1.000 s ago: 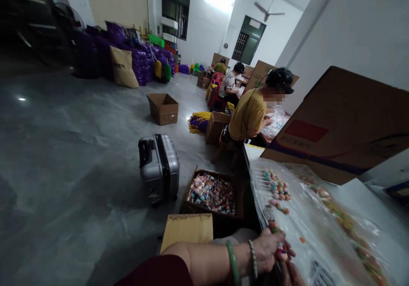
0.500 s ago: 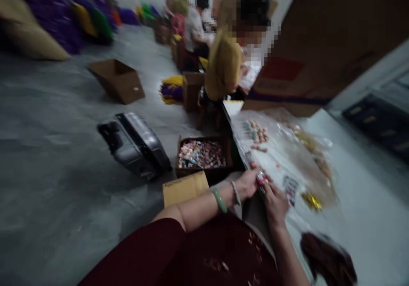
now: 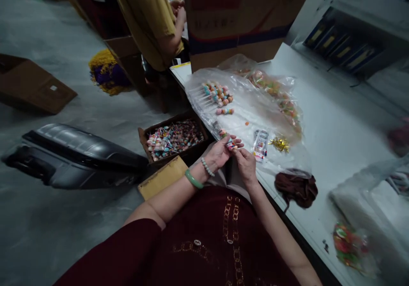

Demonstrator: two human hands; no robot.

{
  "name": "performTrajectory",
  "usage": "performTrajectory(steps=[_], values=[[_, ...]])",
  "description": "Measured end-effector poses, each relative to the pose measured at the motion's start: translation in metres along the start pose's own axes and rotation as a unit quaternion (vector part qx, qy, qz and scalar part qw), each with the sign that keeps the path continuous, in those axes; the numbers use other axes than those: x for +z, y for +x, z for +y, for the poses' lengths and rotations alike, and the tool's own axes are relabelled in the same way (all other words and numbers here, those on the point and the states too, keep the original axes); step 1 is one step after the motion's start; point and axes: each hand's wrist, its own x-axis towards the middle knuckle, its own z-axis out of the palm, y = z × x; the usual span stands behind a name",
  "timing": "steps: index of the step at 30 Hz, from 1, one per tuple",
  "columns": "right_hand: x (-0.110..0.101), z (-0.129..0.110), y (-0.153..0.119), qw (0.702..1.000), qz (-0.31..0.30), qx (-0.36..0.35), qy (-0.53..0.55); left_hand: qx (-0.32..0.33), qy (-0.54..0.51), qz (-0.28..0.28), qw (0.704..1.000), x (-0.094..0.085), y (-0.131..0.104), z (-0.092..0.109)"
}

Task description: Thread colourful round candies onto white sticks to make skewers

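My left hand (image 3: pixel 220 153), with a green bangle and a bead bracelet at its wrist, holds a small wrapped candy stick (image 3: pixel 230 143) across its palm and fingers. The fingers of my right hand (image 3: pixel 246 163) pinch the lower end of that stick. Both hands are over the table's near edge. Beyond them a pile of colourful bead-like candy sticks (image 3: pixel 217 93) lies on clear plastic sheeting, with a single stick (image 3: pixel 225 111) in front of it. Printed packets (image 3: pixel 260 144) and gold twist ties (image 3: pixel 280 144) lie to the right of my hands.
A carton of wrapped sticks (image 3: pixel 175 139) stands left of the table, beside a grey suitcase (image 3: pixel 83 156). A large carton (image 3: pixel 236 17) stands at the table's back. A brown cloth (image 3: pixel 296 189) lies at right. Another person in yellow (image 3: pixel 150 17) sits beyond.
The view has swung to the right and down, so the suitcase and the other person sit further left. More fingers of my left hand now show spread beneath the candy stick.
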Motion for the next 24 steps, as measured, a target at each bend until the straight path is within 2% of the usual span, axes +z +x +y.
performTrajectory(steps=[4,7,11,13,15,17,20,22,24], values=[[-0.006,0.000,0.002,0.993,-0.038,0.042,0.108,-0.005,0.030,-0.044,0.999,0.002,0.002,0.001],[-0.010,-0.002,0.003,0.974,-0.078,0.102,0.189,-0.013,0.050,-0.068,0.996,0.004,0.002,0.002],[-0.013,0.002,0.005,0.953,-0.092,0.165,0.236,-0.028,0.061,-0.063,0.996,0.007,0.002,-0.002],[-0.013,0.005,0.006,0.960,-0.086,0.167,0.208,-0.023,0.061,-0.045,0.997,0.010,0.002,-0.007],[-0.013,0.007,0.005,0.978,-0.065,0.142,0.136,-0.017,0.059,-0.024,0.998,0.012,0.003,-0.014],[-0.011,0.008,0.004,0.994,-0.028,0.099,0.029,-0.009,0.059,-0.004,0.998,0.013,0.004,-0.021],[-0.008,0.008,0.003,0.991,0.046,0.056,-0.111,-0.002,0.069,0.016,0.997,0.012,0.006,-0.032],[-0.005,0.010,0.004,0.990,0.075,0.059,-0.100,-0.006,0.082,0.026,0.996,0.011,0.008,-0.037],[-0.004,0.013,0.006,0.994,0.081,0.067,0.001,-0.027,0.095,0.033,0.995,0.010,0.010,-0.037]])
